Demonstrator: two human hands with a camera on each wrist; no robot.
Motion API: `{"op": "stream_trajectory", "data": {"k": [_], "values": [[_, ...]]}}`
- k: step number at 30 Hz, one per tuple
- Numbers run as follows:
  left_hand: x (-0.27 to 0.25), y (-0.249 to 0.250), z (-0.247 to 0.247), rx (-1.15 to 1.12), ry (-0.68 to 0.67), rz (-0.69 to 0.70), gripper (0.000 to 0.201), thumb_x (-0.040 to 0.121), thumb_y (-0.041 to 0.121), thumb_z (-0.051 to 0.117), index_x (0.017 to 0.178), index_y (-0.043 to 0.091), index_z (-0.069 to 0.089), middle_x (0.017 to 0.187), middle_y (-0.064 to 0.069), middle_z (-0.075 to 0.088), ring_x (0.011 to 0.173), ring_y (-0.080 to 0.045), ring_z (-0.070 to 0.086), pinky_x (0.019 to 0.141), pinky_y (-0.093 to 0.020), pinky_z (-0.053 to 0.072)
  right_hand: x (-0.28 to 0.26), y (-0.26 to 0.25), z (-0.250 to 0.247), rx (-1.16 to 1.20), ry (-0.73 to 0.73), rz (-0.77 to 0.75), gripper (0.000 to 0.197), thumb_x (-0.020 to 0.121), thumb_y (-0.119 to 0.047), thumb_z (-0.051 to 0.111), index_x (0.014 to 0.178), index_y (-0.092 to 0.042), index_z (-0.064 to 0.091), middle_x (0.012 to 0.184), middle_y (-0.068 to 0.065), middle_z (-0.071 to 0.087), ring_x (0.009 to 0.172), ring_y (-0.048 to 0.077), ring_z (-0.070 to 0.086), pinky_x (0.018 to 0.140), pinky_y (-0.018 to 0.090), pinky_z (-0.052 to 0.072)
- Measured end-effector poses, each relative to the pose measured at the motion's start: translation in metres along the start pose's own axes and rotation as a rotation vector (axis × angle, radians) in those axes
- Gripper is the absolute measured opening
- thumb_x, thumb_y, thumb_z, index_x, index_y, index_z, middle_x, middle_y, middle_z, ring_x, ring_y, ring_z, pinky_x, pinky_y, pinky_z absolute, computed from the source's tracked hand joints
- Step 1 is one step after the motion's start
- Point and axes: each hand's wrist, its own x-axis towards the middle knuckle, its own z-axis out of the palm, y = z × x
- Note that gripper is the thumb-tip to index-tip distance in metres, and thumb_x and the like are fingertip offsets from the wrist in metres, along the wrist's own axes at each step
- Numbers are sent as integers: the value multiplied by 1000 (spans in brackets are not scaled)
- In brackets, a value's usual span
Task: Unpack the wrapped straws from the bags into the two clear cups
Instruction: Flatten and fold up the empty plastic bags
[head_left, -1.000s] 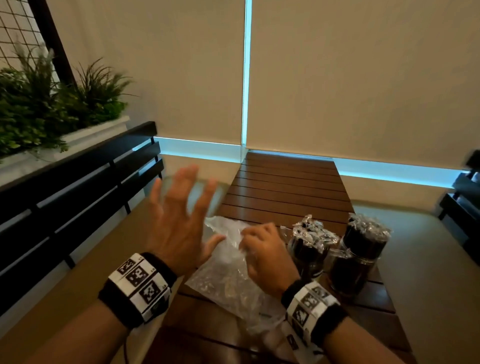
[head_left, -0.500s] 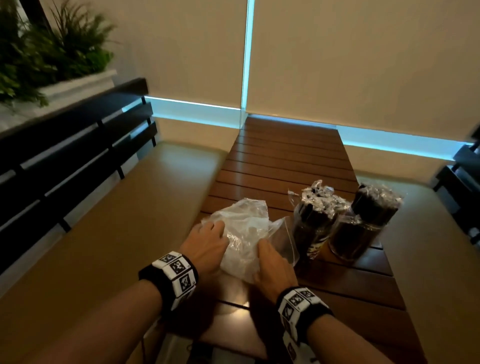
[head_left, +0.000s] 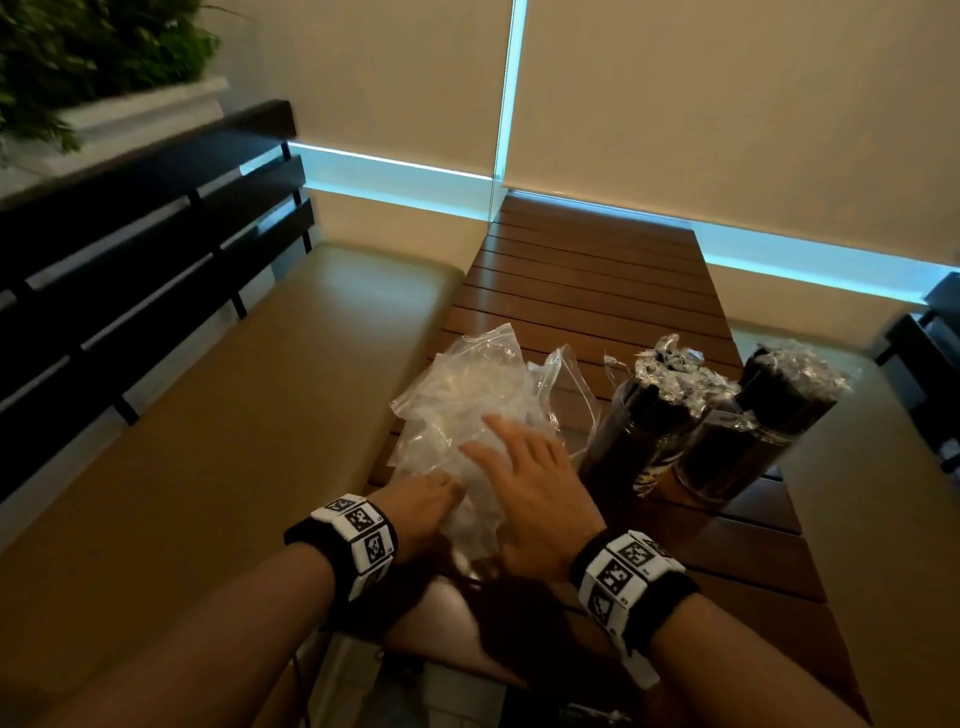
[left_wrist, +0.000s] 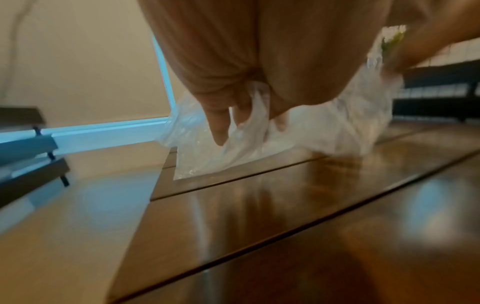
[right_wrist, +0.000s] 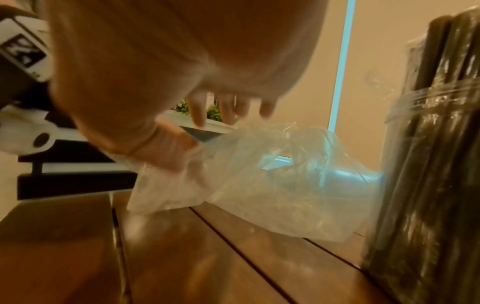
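Head view is showing both cups (head_left: 727, 441) standing full of straws (head_left: 670, 364) while the left hand (head_left: 426, 501) is clutching the emptied bags (head_left: 467, 395) at the worktop's (head_left: 597, 270) near left edge and the right hand (head_left: 530, 483) is pressing flat, fingers spread, so clearing them away looks next.

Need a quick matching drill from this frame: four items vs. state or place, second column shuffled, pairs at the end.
1. left hand
2. right hand
3. clear cups
4. plant

A. packed with dark wrapped straws
B. fingers spread flat on the empty bags
C. far left, behind the bench
D. fingers curled into bag plastic at the table edge

Pairs: 1-D, 2-B, 3-A, 4-C
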Motion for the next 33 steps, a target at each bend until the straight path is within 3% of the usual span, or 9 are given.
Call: {"op": "stream_trajectory", "data": {"k": [3, 8, 10, 12, 15, 19, 23, 29, 33], "values": [[3, -3, 3, -117, -24, 25, 40, 84, 18, 49, 125, 16, 52, 118, -6, 63, 109, -26, 61, 95, -37, 48, -6, 10, 18, -166, -372, -74, 104, 67, -51, 72, 150, -19, 17, 156, 12, 19, 145, 33, 12, 119, 52, 4], [5, -3, 7, -113, -31, -25, 34, 84, 18, 42, 113, 19, 60, 113, -7, 65, 106, -24, 59, 95, -36, 48, -22, 14, 57, -187, -606, 32, 120, 53, -91, 48, 142, -11, 37, 149, 14, 30, 141, 33, 21, 117, 57, 5], [6, -4, 12, -116, -53, -49, 30, 88, 34, 36, 106, 24, 59, 110, -3, 64, 102, -23, 60, 92, -41, 49, -24, 7, 64, -102, -570, 91, 109, 62, -86, 41, 141, -12, 38, 145, 11, 38, 138, 30, 29, 117, 52, 11], [8, -8, 18, -96, -81, -52, 26, 90, 38, 37, 104, 30, 57, 110, 1, 63, 99, -20, 61, 87, -42, 52, -24, 3, 63, -4, -426, 118, 60, 86, -56, 47, 126, -12, 51, 129, 7, 51, 125, 26, 44, 112, 39, 25], [11, -19, 21, -105, -97, -31, 31, 85, 20, 51, 114, 27, 60, 119, 4, 61, 110, -18, 57, 94, -38, 50, -26, 9, 57, 184, -347, 208, 19, 91, -14, 50, 109, -12, 57, 117, 6, 56, 105, 24, 53, 77, 26, 34], [8, -49, 26, -199, -16, -166, 33, 90, 17, 53, 118, 32, 64, 118, 7, 63, 111, -17, 59, 90, -22, 44, -23, 28, 55, 379, -261, 370, 22, 96, -28, 48, 96, -14, 64, 98, 7, 68, 91, 24, 63, 69, 22, 36], [12, -54, 28, -346, 66, -253, 23, 94, 16, 54, 80, 34, 57, 87, 7, 61, 89, -16, 61, 71, -19, 38, -18, 31, 54, 422, -323, 487, 61, 103, -50, 27, 82, -10, 67, 85, 9, 70, 76, 22, 64, 67, 26, 42], [18, -54, 34, -306, 65, -406, 26, 96, 31, 51, 119, 23, 61, 104, -7, 67, 87, -20, 61, 72, -26, 43, -7, 28, 48, 228, -341, 483, 27, 104, -24, 36, 118, -15, 57, 114, 7, 65, 104, 28, 62, 85, 33, 45], [26, -42, 35, -99, 55, -462, 32, 97, 30, 42, 126, 16, 49, 113, -14, 64, 100, -32, 62, 77, -34, 46, -2, 29, 56, 257, -231, 528, 16, 99, -9, 42, 114, -15, 42, 116, 6, 58, 101, 28, 61, 76, 34, 44]]}}
